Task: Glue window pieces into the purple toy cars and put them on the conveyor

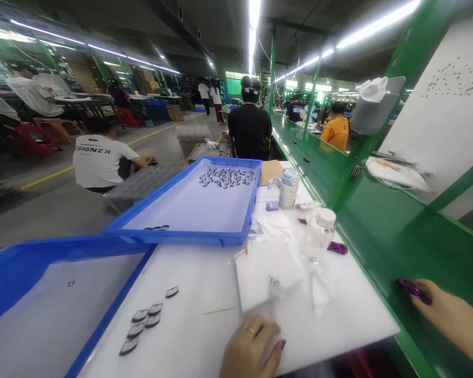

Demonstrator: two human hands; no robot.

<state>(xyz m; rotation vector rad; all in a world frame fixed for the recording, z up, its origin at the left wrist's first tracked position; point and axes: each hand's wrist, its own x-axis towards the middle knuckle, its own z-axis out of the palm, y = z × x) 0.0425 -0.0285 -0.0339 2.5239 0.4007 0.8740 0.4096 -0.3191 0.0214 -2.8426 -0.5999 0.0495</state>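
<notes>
My right hand (443, 310) reaches over the green conveyor belt (429, 236), closed on a glossy purple oblong piece (414, 292) held between thumb and fingers. A similar purple piece (338, 248) lies at the table's right edge, beside a clear bottle with a white lid (324, 226). On the white tabletop rests my left hand (250, 346), a ring on one finger. Its fingers are loosely bent with the thumb apart, and nothing shows in them. Just beyond it lies a white square sheet (266, 273). Several small dark-rimmed pieces (136, 329) sit left of this hand.
A blue tray (205, 239) holds many dark-rimmed pieces; another blue tray (114, 289) is at lower left with one small piece. A speckled cup (288, 191) and crumpled white tissue (276, 224) stand behind. A green post (349, 173) rises at right. Co-workers sit ahead and left.
</notes>
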